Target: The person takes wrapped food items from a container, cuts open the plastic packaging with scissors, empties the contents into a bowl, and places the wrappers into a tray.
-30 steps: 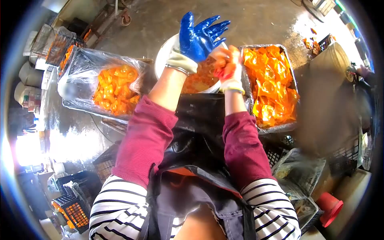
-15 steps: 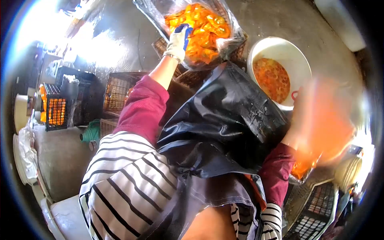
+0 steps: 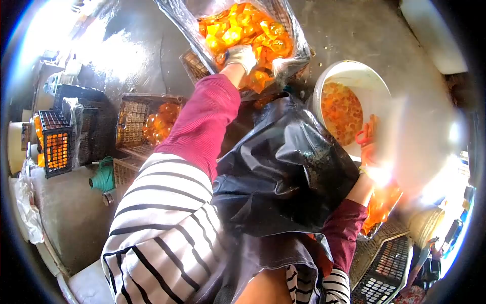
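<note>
My left hand (image 3: 242, 57), in a pale glove, rests among glossy orange pieces (image 3: 273, 33) in a crate lined with clear plastic (image 3: 300, 55). Its fingers curl under and look closed, but what they hold is hidden. At the right, my right hand (image 3: 371, 158) wears an orange-red covering and is beside a white bucket (image 3: 374, 91). A smear over the view hides most of its fingers. Against the bucket's rim shows a red loop (image 3: 361, 137), and I cannot tell whether that hand holds it. Orange and reddish pieces (image 3: 341, 114) lie in the bucket.
A black apron (image 3: 283, 172) covers my lap. To the left stand a brown crate (image 3: 132, 121) with orange pieces, a black crate (image 3: 56, 152) and a green object (image 3: 104, 175). Low on the right is another crate (image 3: 390, 263), beside a plastic-wrapped orange load (image 3: 379, 207).
My left hand has moved down and slightly right within the orange pieces, and its wrist has turned. My right hand has shifted left and down, out of most of the blur.
</note>
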A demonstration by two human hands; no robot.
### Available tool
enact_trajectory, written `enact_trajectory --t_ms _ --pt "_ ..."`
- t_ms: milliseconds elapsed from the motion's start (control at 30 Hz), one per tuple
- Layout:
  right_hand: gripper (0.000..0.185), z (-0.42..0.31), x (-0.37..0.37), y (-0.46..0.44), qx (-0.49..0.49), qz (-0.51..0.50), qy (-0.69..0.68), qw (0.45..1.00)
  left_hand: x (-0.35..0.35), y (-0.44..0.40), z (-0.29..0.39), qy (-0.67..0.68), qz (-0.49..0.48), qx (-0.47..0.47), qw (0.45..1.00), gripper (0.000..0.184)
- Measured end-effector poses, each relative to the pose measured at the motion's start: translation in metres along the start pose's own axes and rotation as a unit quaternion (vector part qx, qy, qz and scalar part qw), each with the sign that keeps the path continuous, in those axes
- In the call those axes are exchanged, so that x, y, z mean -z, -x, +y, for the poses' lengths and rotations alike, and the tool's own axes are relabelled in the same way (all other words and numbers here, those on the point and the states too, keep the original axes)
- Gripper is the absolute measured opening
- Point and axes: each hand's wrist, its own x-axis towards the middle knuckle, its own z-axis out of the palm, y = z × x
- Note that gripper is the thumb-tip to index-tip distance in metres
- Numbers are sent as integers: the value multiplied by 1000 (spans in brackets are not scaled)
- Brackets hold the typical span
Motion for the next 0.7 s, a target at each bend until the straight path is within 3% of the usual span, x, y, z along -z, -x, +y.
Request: enact_trajectory --t_ms 33,67,100,133,200,267,300,333,367,433,467,533,633,667,700 --pt "24 1 1 1 -2 1 4 1000 -4 -7 -6 15 -26 -8 1000 33" --pt "24 2 3 2 -5 3 5 1000 -2 -8 -14 8 24 -45 999 35" --pt "24 4 5 5 -9 4 6 1000 20 13 -8 178 55 8 982 34" --pt "25 6 7 8 -10 6 8 1000 1 -2 -19 403 53 -9 914 34" --pt "25 10 8 12 -16 5 13 1000 -7 -14 -36 668 80 -35 739 32" --pt "26 12 6 15 -23 -2 20 1000 -9 -13 -49 805 28 -1 592 29" --pt "26 14 6 16 -27 -5 24 999 5 8 -44 852 27 -69 519 28" --pt "26 16 5 21 -29 -8 25 999 16 22 -42 881 40 -66 466 29" --pt "27 16 5 22 -30 -11 30 999 30 38 -41 886 47 4 460 29" --pt "27 17 5 22 -37 -17 38 998 33 37 -43 925 35 -19 378 29" --pt "28 18 6 23 -42 -20 44 998 38 42 -37 915 70 35 396 26" --pt "28 20 5 24 -48 -28 56 997 36 39 -45 852 106 -43 510 40" --pt "29 24 10 27 -58 -31 69 995 28 30 -53 798 157 -157 560 24" --pt "30 25 11 28 -62 -32 74 995 27 29 -55 750 191 -146 616 24" --pt "30 26 12 29 -66 -34 79 994 30 30 -56 757 188 -136 610 25"
